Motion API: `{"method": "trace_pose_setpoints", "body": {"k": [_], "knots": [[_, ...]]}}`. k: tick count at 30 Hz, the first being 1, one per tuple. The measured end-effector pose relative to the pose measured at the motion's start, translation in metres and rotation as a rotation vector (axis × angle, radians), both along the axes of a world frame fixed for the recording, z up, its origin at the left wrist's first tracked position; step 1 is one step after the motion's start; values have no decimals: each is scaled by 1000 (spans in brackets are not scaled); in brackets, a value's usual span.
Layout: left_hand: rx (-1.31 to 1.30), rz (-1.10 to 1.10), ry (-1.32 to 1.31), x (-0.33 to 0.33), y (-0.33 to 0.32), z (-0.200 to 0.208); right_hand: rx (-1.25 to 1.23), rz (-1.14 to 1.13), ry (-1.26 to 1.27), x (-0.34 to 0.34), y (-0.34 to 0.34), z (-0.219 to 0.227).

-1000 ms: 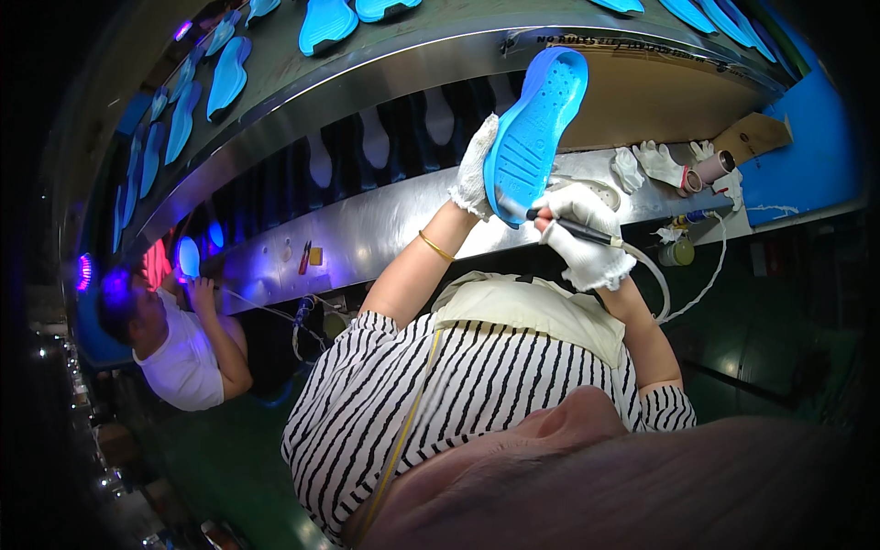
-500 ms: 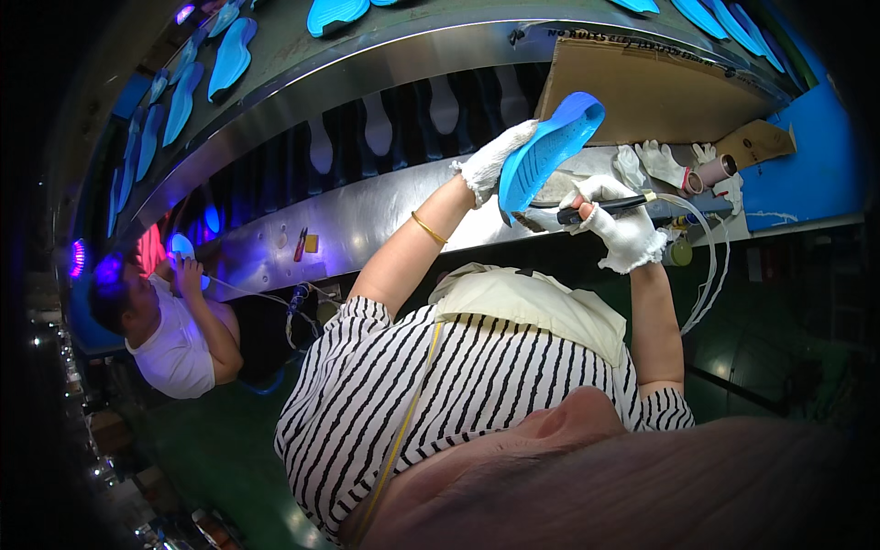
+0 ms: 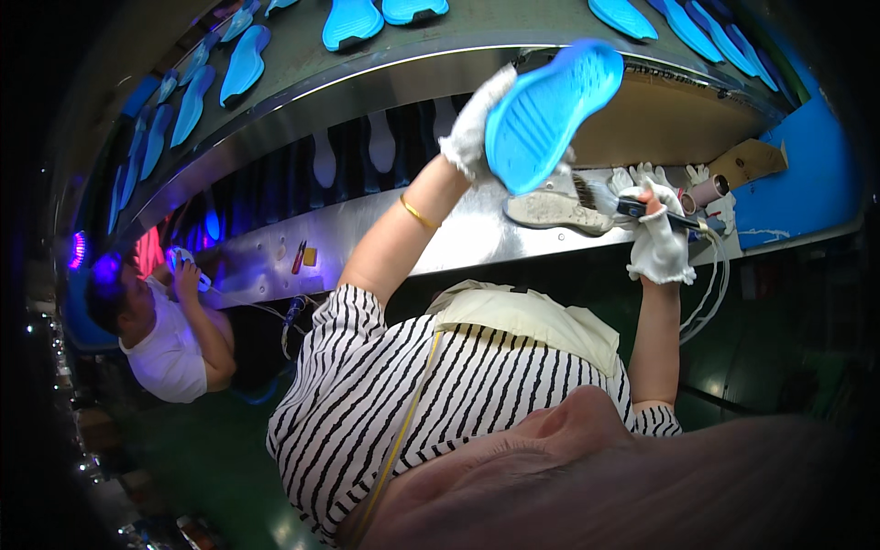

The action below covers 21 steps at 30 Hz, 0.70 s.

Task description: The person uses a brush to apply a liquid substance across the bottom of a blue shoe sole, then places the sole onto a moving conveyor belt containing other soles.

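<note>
Higher in the upper middle now than half a second ago, the blue sole (image 3: 553, 119) tilts its ribbed face into view, while the brush hand has swung right. Below it lies a grey shoe-shaped form (image 3: 555, 213). Gripping just the sole's left edge, the gloved left hand (image 3: 478, 124) probably keeps that face uncovered; its fingertips are hidden. Right of centre, the right hand (image 3: 662, 240) closes round a black-handled brush (image 3: 632, 208), bristles leftward, apart from the sole, perhaps for clearance.

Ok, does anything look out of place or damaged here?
Nothing plainly damaged or spilled. One spot looks untidy, the right end of the bench: loose gloves lie bunched near a roll, beyond the right hand. The sole is tilted, but the left hand holds it.
</note>
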<state>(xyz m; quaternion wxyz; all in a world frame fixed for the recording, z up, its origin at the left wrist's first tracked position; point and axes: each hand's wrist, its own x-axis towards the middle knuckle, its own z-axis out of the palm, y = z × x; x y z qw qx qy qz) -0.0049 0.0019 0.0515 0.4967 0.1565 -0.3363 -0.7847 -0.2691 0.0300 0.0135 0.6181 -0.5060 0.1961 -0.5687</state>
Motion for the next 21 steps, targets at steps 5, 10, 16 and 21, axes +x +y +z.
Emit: {"method": "trace_pose_setpoints", "body": {"k": [5, 10, 16, 21], "knots": [[-72, 292, 191, 19, -68, 59, 12, 23, -76, 9, 1, 5], [140, 212, 210, 29, -90, 43, -7, -34, -69, 12, 4, -2], [-877, 1062, -1288, 66, -49, 51, 2, -21, 59, 9, 0, -22], [-839, 1393, -2512, 201, -51, 45, -55, -62, 218, 29, 1, -21]]}}
